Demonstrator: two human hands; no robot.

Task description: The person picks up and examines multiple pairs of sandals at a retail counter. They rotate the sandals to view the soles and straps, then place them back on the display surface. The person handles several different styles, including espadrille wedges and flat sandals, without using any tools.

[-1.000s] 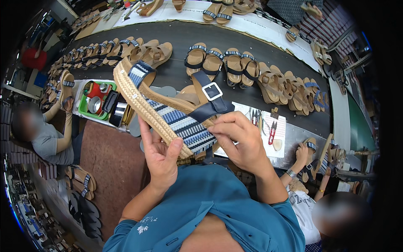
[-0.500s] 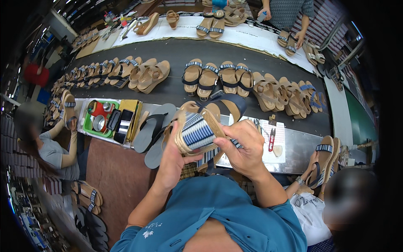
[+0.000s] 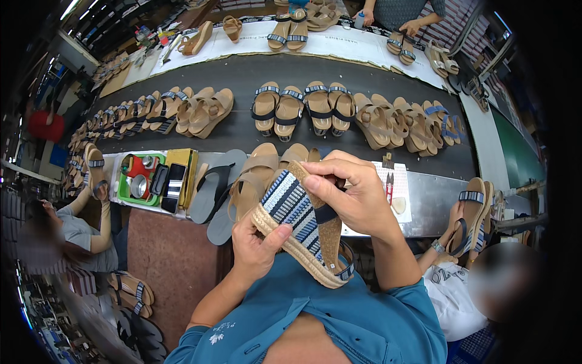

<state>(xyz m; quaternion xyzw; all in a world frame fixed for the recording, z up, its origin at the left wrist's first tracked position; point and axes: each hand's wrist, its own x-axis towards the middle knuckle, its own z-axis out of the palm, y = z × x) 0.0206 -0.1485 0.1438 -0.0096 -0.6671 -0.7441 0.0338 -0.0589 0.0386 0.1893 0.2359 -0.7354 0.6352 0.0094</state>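
Observation:
Both of my hands hold one wedge sandal (image 3: pixel 298 209) in front of my chest, its side with blue, white and dark stripes facing up. A braided rope band runs along one edge and a cork-coloured strip along the other. My left hand (image 3: pixel 257 246) is closed on the rope edge, thumb pressed on the striped side. My right hand (image 3: pixel 354 191) grips the upper cork end by a dark strap, and some of its fingers are hidden behind the sandal. Just beyond stand tan strapped sandals (image 3: pixel 264 161), partly covered by the held one.
Grey flip-flops (image 3: pixel 209 191) lie left of my hands, beside a green tray (image 3: pixel 124 193) with cups and a phone (image 3: pixel 176 185). Red-handled snips (image 3: pixel 389 188) lie on the right. Sandals line the dark conveyor belt (image 3: pixel 242 70). Co-workers handle sandals at left, right and across.
The sandal has turned from its striped heel end to show its long striped side, tilting downward to the right. My left hand has moved lower. The co-worker's hands across the belt have shifted.

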